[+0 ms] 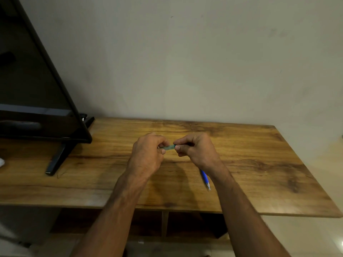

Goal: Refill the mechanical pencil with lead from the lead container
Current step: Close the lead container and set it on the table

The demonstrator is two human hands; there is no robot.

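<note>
A small greenish lead container is held level above the middle of the wooden table. My left hand pinches its left end and my right hand pinches its right end, where a darker teal cap shows. Both hands hide most of the container. The blue mechanical pencil lies on the table under my right wrist, its metal tip pointing toward me; its far end is hidden by the wrist.
A black monitor on a black stand fills the left of the table. A bare wall rises behind. The table's front edge runs below my forearms, with dark shelf openings underneath.
</note>
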